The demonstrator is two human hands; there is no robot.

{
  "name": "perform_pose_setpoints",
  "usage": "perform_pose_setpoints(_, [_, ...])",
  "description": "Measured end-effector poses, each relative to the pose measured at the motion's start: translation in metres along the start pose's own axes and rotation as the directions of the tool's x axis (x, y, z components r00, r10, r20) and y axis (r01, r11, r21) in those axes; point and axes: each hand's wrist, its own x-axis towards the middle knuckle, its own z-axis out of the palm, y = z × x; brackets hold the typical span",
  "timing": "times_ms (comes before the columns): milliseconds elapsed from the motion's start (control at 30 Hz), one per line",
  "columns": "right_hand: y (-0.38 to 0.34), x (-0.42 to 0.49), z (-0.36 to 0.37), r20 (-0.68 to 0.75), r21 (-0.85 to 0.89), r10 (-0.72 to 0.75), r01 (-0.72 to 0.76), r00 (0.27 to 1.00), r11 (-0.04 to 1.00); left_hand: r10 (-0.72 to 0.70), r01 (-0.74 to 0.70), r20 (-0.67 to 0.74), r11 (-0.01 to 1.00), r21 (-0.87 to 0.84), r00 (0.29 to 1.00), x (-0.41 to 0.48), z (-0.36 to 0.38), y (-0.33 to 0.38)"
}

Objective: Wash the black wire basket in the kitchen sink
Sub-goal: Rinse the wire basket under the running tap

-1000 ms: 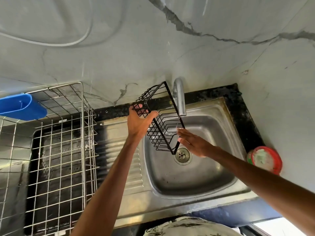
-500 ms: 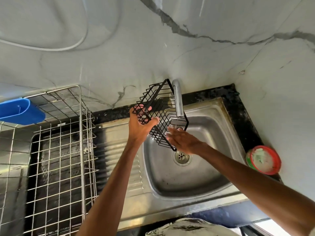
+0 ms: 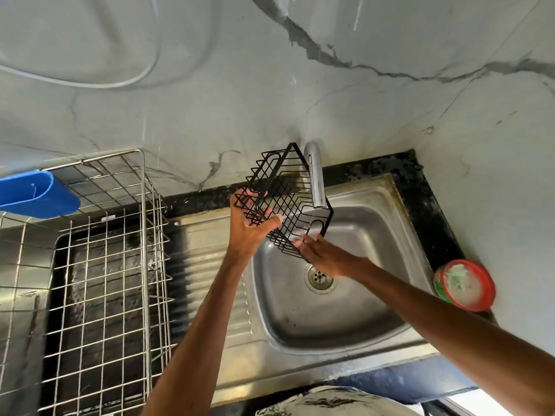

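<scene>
The black wire basket (image 3: 288, 202) hangs tilted in the air over the steel sink (image 3: 375, 295), right under the chrome tap spout (image 3: 315, 178). My left hand (image 3: 250, 226) holds its left end, thumb hooked on the wires and fingers poking through the mesh. My right hand (image 3: 322, 255) lies with straight fingers against the basket's lower edge, above the drain (image 3: 319, 276). I cannot make out any water running from the tap.
A steel wire dish rack (image 3: 105, 265) stands on the left, with a blue plastic holder (image 3: 33, 193) hung on its far corner. A ribbed drainboard (image 3: 207, 265) lies between rack and basin. A red-rimmed round tub (image 3: 464, 285) sits on the black counter at the right.
The basket has been turned and lifted closer under the tap. My right hand has slid left along its lower edge; my left hand keeps its hold.
</scene>
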Motion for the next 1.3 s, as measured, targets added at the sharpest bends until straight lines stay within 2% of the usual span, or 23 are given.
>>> perform_pose_setpoints(67, [-0.006, -0.01, 0.009, -0.068, 0.172, 0.022, -0.01, 0.997, 0.985, -0.035, 0.035, 0.002, 0.998, -0.045, 0.999, -0.002, -0.003, -0.003])
perform_pose_setpoints(133, [-0.002, -0.015, 0.012, -0.22, 0.447, 0.149, -0.036, 0.964, 0.894, -0.06, 0.061, 0.005, 0.995, -0.085, 0.998, -0.006, -0.006, -0.005])
perform_pose_setpoints(167, [0.005, -0.015, 0.015, -0.342, 0.528, 0.241, -0.027, 0.908, 0.849, -0.074, 0.073, -0.004, 0.992, -0.1, 0.997, -0.008, -0.006, -0.005])
perform_pose_setpoints(233, [0.023, -0.01, 0.025, -0.59, 0.545, 0.365, 0.021, 0.72, 0.838, -0.094, 0.09, -0.032, 0.989, -0.121, 0.995, -0.015, -0.005, -0.004])
perform_pose_setpoints(267, [0.033, -0.005, 0.03, -0.61, 0.573, 0.439, -0.015, 0.659, 0.82, -0.106, 0.099, -0.046, 0.986, -0.136, 0.993, -0.019, -0.003, -0.003])
perform_pose_setpoints(300, [0.036, -0.001, 0.031, -0.523, 0.66, 0.531, -0.077, 0.667, 0.747, -0.116, 0.105, -0.06, 0.982, -0.157, 0.991, -0.023, 0.0, -0.003])
perform_pose_setpoints(333, [0.035, 0.004, 0.031, -0.343, 0.783, 0.604, -0.136, 0.719, 0.607, -0.124, 0.109, -0.072, 0.977, -0.184, 0.99, -0.026, 0.003, -0.001])
perform_pose_setpoints(400, [0.029, 0.017, 0.031, -0.03, 0.963, 0.566, -0.129, 0.824, 0.238, -0.13, 0.104, -0.097, 0.965, -0.24, 0.987, -0.035, 0.009, 0.003])
perform_pose_setpoints(433, [0.027, 0.022, 0.031, 0.011, 0.991, 0.519, -0.078, 0.855, 0.107, -0.13, 0.101, -0.105, 0.964, -0.246, 0.986, -0.039, 0.011, 0.005])
perform_pose_setpoints(467, [0.025, 0.025, 0.03, -0.001, 0.996, 0.499, -0.043, 0.867, 0.076, -0.133, 0.106, -0.1, 0.965, -0.242, 0.986, -0.044, 0.012, 0.007])
perform_pose_setpoints(567, [0.029, 0.027, 0.025, -0.071, 0.993, 0.483, 0.013, 0.873, 0.121, -0.245, 0.242, 0.02, 0.938, -0.248, 0.969, -0.051, -0.003, -0.001])
perform_pose_setpoints(700, [0.043, 0.019, 0.018, -0.092, 0.981, 0.428, 0.01, 0.899, 0.192, -0.353, 0.389, 0.177, 0.885, -0.255, 0.919, -0.048, -0.042, 0.007])
perform_pose_setpoints(800, [0.051, 0.02, 0.013, -0.062, 0.971, 0.349, -0.024, 0.935, 0.238, -0.376, 0.406, 0.24, 0.91, -0.089, 0.895, -0.036, -0.054, 0.028])
perform_pose_setpoints(900, [0.054, 0.025, 0.01, -0.025, 0.961, 0.307, -0.062, 0.951, 0.27, -0.446, 0.425, 0.189, 0.894, 0.143, 0.875, -0.028, -0.049, 0.043])
perform_pose_setpoints(1000, [0.052, 0.033, 0.013, -0.012, 0.929, 0.286, -0.095, 0.958, 0.358, -0.479, 0.458, 0.043, 0.859, 0.228, 0.877, -0.027, -0.04, 0.048])
perform_pose_setpoints(1100, [0.046, 0.044, 0.014, -0.095, 0.866, 0.424, -0.136, 0.901, 0.481, -0.497, 0.488, -0.045, 0.825, 0.285, 0.867, -0.026, -0.036, 0.05])
perform_pose_setpoints(1233, [0.037, 0.059, 0.005, -0.141, 0.897, 0.552, -0.129, 0.822, 0.422, -0.47, 0.452, -0.04, 0.819, 0.354, 0.882, -0.032, -0.029, 0.059])
perform_pose_setpoints(1300, [0.036, 0.064, -0.002, -0.2, 0.852, 0.57, -0.146, 0.797, 0.503, -0.469, 0.443, -0.013, 0.823, 0.356, 0.883, -0.036, -0.026, 0.063])
